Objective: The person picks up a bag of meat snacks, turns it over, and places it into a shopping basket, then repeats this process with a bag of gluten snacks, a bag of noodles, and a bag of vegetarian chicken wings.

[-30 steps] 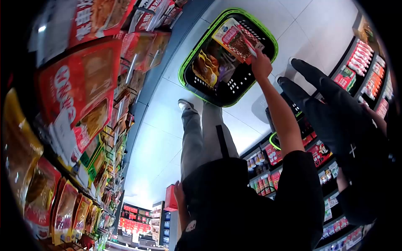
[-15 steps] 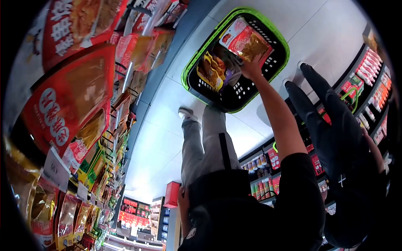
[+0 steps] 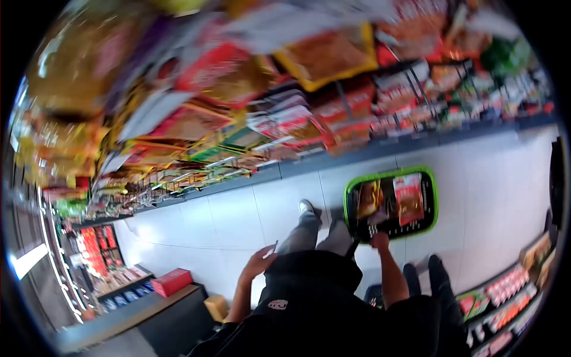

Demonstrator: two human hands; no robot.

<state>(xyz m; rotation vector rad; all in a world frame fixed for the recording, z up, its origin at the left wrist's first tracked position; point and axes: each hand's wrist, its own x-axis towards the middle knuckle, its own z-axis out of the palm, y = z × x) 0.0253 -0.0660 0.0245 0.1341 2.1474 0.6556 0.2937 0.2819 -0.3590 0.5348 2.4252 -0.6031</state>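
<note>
My left hand [image 3: 260,262] is beside my left thigh, its fingers partly stretched out, with a thin dark edge showing near the fingertips. My right hand [image 3: 379,240] overlaps the near rim of a black shopping basket [image 3: 433,217] with a green edge; its fingers are small and blurred here. Inside the basket, a red and white food packet [image 3: 408,199] lies on the right. A yellow and brown packet [image 3: 370,199] sits to the left, with a dark gap between the two.
Racks of hanging snack packets [image 3: 285,128] run along the far side of the tiled floor [image 3: 238,211]. Another person's dark-trousered legs [image 3: 439,276] stand close on my right, near a stocked shelf [image 3: 505,288]. A red box [image 3: 172,282] rests on a counter at lower left.
My view has swung round, so the racks now run across the top. My right hand has drawn back from the packets to the basket's rim. My left hand has lifted away from my side.
</note>
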